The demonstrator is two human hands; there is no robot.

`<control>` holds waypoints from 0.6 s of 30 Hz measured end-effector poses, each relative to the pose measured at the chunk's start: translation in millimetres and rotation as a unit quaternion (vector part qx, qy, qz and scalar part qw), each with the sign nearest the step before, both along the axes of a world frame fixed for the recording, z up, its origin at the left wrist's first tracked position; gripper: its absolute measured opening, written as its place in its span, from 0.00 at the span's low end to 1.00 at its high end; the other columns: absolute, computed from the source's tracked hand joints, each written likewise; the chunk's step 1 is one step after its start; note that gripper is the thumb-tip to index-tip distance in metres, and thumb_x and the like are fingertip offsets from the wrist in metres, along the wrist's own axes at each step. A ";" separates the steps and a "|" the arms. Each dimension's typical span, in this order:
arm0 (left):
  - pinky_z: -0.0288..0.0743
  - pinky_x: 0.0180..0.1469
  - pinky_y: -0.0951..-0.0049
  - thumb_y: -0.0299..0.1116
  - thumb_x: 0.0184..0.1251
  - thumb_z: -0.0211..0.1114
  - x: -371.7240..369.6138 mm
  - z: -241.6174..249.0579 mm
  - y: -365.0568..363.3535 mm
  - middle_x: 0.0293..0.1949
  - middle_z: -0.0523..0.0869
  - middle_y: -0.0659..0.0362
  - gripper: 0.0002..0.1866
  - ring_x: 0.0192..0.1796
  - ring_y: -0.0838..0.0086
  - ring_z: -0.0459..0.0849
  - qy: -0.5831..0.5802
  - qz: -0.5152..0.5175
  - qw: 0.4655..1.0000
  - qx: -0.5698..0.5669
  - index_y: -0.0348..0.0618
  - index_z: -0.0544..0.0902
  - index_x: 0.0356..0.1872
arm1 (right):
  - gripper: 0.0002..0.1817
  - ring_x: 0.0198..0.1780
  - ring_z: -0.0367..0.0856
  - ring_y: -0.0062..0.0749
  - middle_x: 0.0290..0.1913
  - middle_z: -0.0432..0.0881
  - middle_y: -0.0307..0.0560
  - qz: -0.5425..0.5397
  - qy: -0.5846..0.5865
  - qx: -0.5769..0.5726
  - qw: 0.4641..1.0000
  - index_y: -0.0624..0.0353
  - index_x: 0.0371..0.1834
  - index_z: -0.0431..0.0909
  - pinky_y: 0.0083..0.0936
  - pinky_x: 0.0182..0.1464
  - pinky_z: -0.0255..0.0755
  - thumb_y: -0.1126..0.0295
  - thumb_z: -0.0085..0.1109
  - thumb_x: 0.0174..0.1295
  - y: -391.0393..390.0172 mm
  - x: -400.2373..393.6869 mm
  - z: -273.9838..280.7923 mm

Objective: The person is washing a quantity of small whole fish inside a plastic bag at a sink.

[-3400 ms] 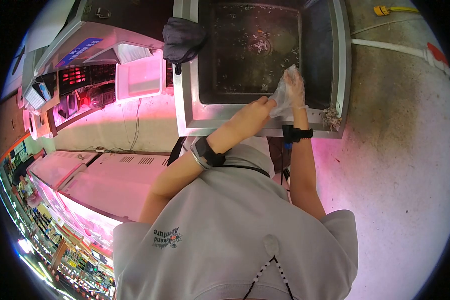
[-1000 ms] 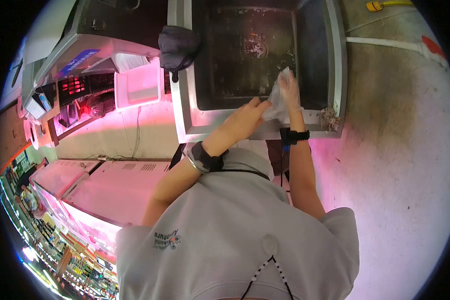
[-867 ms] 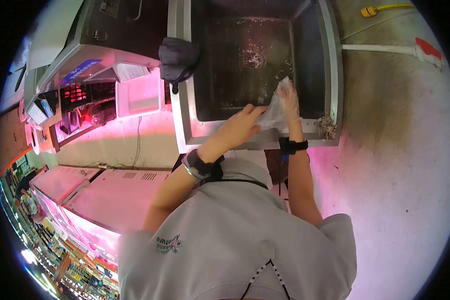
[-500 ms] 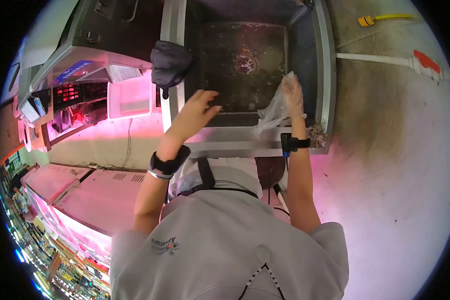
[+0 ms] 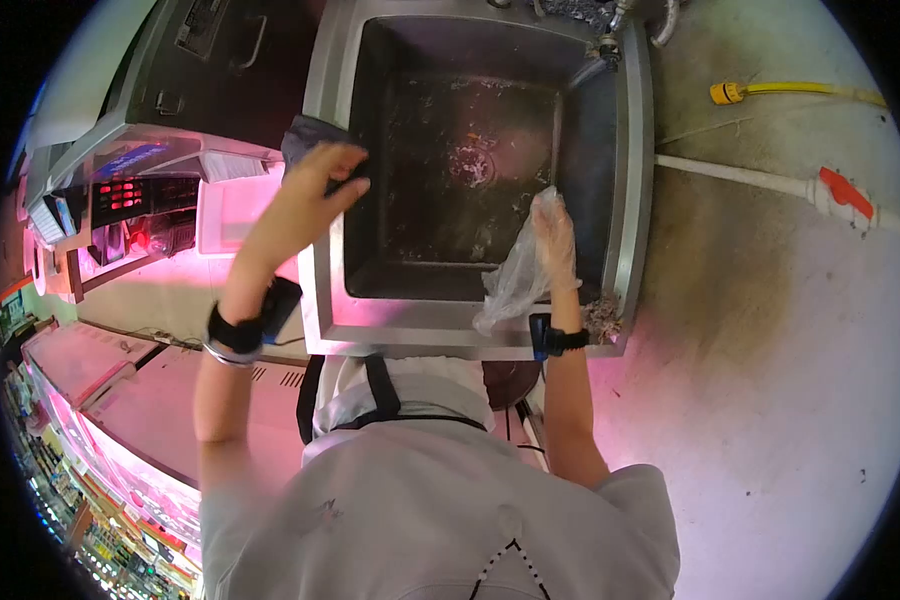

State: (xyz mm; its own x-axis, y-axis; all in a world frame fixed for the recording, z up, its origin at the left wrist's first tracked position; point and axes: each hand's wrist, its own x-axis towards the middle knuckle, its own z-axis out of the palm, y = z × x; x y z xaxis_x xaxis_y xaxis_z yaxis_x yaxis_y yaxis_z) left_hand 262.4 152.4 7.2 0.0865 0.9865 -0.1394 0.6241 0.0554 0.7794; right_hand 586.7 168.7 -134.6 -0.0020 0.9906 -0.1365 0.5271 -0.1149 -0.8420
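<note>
My left hand (image 5: 315, 195) is over the left rim of the sink, thumb and fingers apart. It overlaps a dark cloth (image 5: 308, 135) draped on that rim, with part of the cloth hidden behind the fingers. Inside the sink's near right part is my right hand (image 5: 554, 245), covered by thin clear plastic like a disposable glove. Its fingers are closed on a crumpled clear plastic sheet or bag (image 5: 515, 285), which hangs down toward the near rim. The metal sink (image 5: 635, 150) has a wet, dark basin with small white bits around its drain (image 5: 471, 166).
A tap (image 5: 608, 50) stands at the far right corner. Scraggly scrubber-like material (image 5: 602, 318) lies on the near right corner. To the right are a white pipe with a red-handled valve (image 5: 846, 194) and a yellow hose (image 5: 800, 88). A dark cabinet (image 5: 220, 75) stands left.
My left hand has moved left from over the basin to the dark cloth. The view has shifted, showing more of the sink's far end; my right hand still holds the clear plastic.
</note>
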 end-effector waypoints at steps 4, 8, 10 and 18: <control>0.71 0.49 0.70 0.32 0.60 0.61 12.2 45.8 66.6 0.43 0.78 0.52 0.16 0.46 0.63 0.78 0.066 -0.068 0.991 0.100 0.38 0.74 0.48 | 0.22 0.49 0.77 0.47 0.50 0.74 0.65 0.006 0.036 -0.076 0.996 0.69 0.57 0.65 0.31 0.51 0.69 0.65 0.49 0.64 -2.4 8.2 8.9; 0.71 0.50 0.70 0.32 0.60 0.60 33.9 42.3 130.7 0.45 0.79 0.53 0.17 0.48 0.65 0.78 0.148 -0.131 0.969 0.149 0.39 0.74 0.49 | 0.20 0.47 0.78 0.45 0.47 0.76 0.62 0.019 0.028 -0.011 0.999 0.69 0.55 0.67 0.30 0.48 0.70 0.68 0.50 0.63 -1.3 16.3 1.4; 0.71 0.52 0.68 0.34 0.61 0.60 44.9 26.5 160.6 0.49 0.78 0.53 0.18 0.48 0.63 0.78 0.165 -0.152 0.963 0.151 0.41 0.73 0.51 | 0.19 0.47 0.78 0.45 0.47 0.76 0.62 0.027 0.053 -0.023 0.998 0.69 0.54 0.67 0.29 0.48 0.70 0.68 0.50 0.63 -3.1 16.4 13.0; 0.70 0.46 0.54 0.35 0.53 0.60 90.2 -48.4 219.8 0.40 0.79 0.40 0.16 0.46 0.48 0.76 0.212 -0.236 0.947 0.054 0.34 0.75 0.39 | 0.18 0.51 0.73 0.32 0.50 0.74 0.51 -0.015 0.088 -0.007 0.996 0.67 0.54 0.69 0.23 0.54 0.66 0.70 0.51 0.64 -8.6 32.6 -3.6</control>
